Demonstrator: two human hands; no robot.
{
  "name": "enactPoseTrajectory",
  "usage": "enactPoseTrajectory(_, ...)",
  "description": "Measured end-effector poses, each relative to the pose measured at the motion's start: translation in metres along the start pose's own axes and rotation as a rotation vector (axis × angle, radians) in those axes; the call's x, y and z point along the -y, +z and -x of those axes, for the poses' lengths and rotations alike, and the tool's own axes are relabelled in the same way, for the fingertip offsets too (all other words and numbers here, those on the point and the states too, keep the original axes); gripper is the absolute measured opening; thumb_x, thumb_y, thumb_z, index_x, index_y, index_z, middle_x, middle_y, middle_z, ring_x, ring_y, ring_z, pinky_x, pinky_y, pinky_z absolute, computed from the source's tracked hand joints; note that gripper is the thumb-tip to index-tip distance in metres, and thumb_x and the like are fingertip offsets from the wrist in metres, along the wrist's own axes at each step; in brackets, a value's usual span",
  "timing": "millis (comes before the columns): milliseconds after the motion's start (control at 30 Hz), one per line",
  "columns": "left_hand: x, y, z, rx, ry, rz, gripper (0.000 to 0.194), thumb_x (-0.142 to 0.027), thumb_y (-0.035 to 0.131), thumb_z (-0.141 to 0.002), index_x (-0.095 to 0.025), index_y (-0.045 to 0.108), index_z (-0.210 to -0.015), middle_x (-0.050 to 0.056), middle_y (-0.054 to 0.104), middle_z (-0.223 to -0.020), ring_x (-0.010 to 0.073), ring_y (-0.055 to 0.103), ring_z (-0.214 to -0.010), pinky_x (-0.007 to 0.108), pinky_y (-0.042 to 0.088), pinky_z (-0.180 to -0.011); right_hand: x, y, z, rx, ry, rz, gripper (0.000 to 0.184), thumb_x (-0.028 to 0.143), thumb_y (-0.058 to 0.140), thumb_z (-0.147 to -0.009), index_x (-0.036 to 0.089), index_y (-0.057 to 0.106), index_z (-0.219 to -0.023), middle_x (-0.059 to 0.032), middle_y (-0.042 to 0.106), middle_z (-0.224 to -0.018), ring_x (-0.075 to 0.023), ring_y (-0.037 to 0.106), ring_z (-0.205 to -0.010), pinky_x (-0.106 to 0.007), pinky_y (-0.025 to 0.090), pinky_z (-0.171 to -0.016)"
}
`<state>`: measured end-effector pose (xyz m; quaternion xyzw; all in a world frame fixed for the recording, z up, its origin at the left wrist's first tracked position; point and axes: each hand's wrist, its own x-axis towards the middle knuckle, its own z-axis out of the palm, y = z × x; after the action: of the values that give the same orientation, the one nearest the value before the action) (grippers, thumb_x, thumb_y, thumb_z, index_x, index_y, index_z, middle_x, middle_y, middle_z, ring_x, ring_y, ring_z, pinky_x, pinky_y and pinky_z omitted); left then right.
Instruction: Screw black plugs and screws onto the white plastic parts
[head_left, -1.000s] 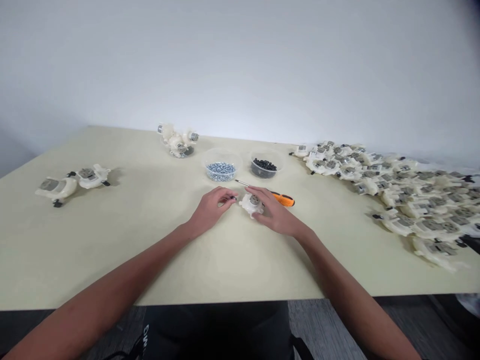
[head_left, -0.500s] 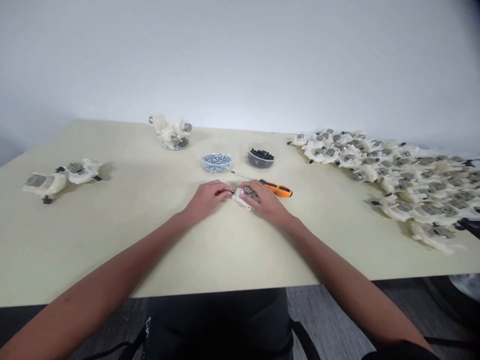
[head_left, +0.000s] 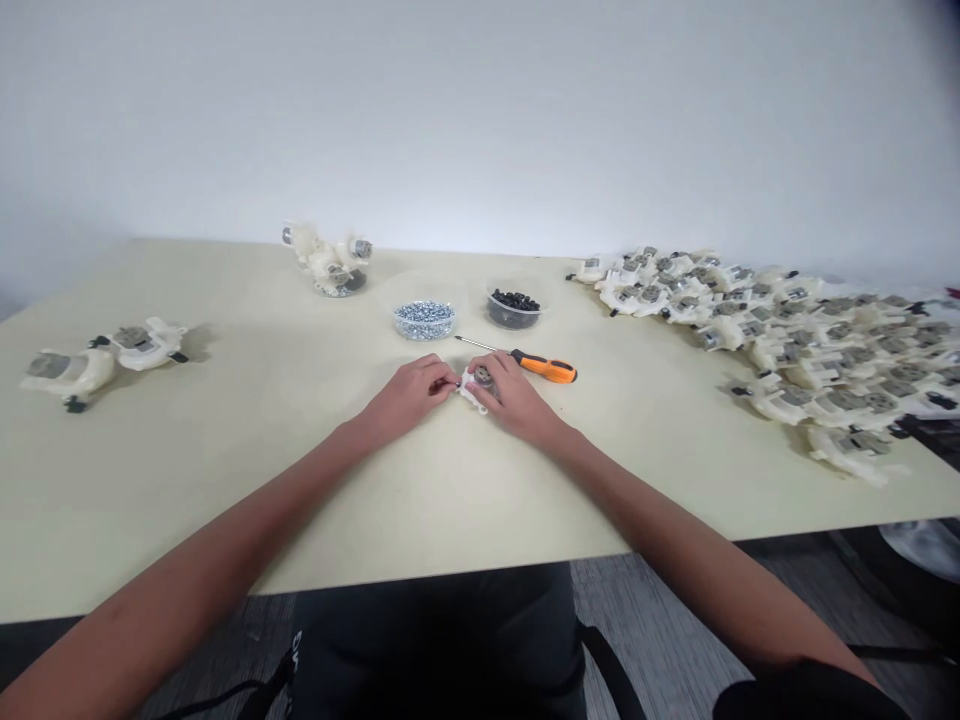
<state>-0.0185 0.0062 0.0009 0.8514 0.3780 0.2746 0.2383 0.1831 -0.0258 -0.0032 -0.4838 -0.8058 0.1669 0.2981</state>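
A small cream plastic part with a grey metal insert (head_left: pixel 475 384) lies on the pale table (head_left: pixel 300 450) between my two hands. My right hand (head_left: pixel 514 400) is wrapped round the part's right side. The fingers of my left hand (head_left: pixel 409 392) are pinched together at the part's left end, holding something small and dark that I cannot make out. Just behind my right hand lies an orange-handled screwdriver (head_left: pixel 536 364), its shaft pointing left.
A clear tub of silver screws (head_left: pixel 424 319) and a tub of small black pieces (head_left: pixel 512 308) stand behind the hands. A large heap of cream parts (head_left: pixel 787 345) covers the right side. Two more parts (head_left: pixel 97 358) lie at the left, a small cluster (head_left: pixel 330 262) at the back.
My right hand has closed further over the cream part and tipped it on its side. The view has shifted a little; my left hand stays pinched at the part's left end.
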Motion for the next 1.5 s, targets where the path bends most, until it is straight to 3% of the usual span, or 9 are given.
enactPoseTrajectory(233, -0.002, 0.002, 0.001, 0.01, -0.02, -0.009, 0.015, -0.023, 0.048, -0.088, -0.018, 0.062, -0.084, 0.001, 0.055, -0.083, 0.0124, 0.054, -0.071, 0.027, 0.043, -0.07, 0.0, 0.0, 0.001, 0.018, -0.063, 0.091, 0.026, 0.035, 0.039, -0.098, 0.027, 0.056, -0.116, -0.0088, 0.05, -0.113, -0.0235, 0.046, -0.112, -0.042, 0.039, -0.1)
enactPoseTrajectory(433, 0.001, 0.004, -0.004, -0.013, -0.175, 0.091, 0.012, -0.029, 0.057, -0.082, -0.019, 0.061, -0.079, 0.002, 0.064, -0.085, 0.0149, 0.06, -0.075, 0.029, 0.046, -0.071, 0.001, 0.001, 0.003, 0.001, -0.082, 0.132, 0.031, 0.034, 0.035, -0.098, 0.026, 0.06, -0.114, -0.0114, 0.044, -0.115, -0.0241, 0.046, -0.113, -0.042, 0.041, -0.099)
enactPoseTrajectory(733, 0.003, 0.005, -0.004, -0.013, -0.301, 0.343, 0.024, -0.037, 0.064, -0.077, -0.02, 0.063, -0.094, 0.004, 0.07, -0.095, 0.017, 0.066, -0.083, 0.031, 0.051, -0.077, 0.003, 0.002, 0.003, -0.037, -0.021, 0.053, 0.028, 0.032, 0.037, -0.098, 0.025, 0.064, -0.104, -0.0106, 0.043, -0.11, -0.0232, 0.047, -0.111, -0.041, 0.043, -0.095)
enactPoseTrajectory(1000, -0.004, 0.011, -0.002, -0.091, -0.291, 0.577, 0.028, -0.038, 0.062, -0.08, -0.019, 0.061, -0.1, 0.005, 0.066, -0.09, 0.015, 0.062, -0.079, 0.032, 0.051, -0.075, 0.011, -0.007, -0.002, -0.225, 0.177, -0.266, 0.026, 0.036, 0.04, -0.097, 0.028, 0.062, -0.108, -0.0048, 0.057, -0.105, -0.0196, 0.053, -0.105, -0.037, 0.042, -0.093)
enactPoseTrajectory(1233, -0.024, 0.007, 0.001, -0.188, -0.242, 0.728, 0.027, -0.038, 0.065, -0.079, -0.019, 0.058, -0.097, 0.001, 0.06, -0.079, 0.0112, 0.057, -0.069, 0.029, 0.049, -0.072, 0.023, -0.006, 0.0, -0.241, 0.173, -0.343, 0.023, 0.035, 0.043, -0.096, 0.029, 0.063, -0.106, -0.0036, 0.06, -0.104, -0.019, 0.055, -0.1, -0.036, 0.043, -0.088)
enactPoseTrajectory(1500, -0.026, 0.007, 0.004, -0.207, -0.287, 0.736, 0.021, -0.038, 0.062, -0.082, -0.018, 0.056, -0.087, 0.0, 0.061, -0.071, 0.0123, 0.057, -0.069, 0.029, 0.046, -0.071, 0.024, -0.005, 0.0, -0.243, 0.124, -0.288, 0.022, 0.031, 0.044, -0.096, 0.027, 0.064, -0.105, -0.0044, 0.057, -0.1, -0.0189, 0.054, -0.101, -0.035, 0.043, -0.09)
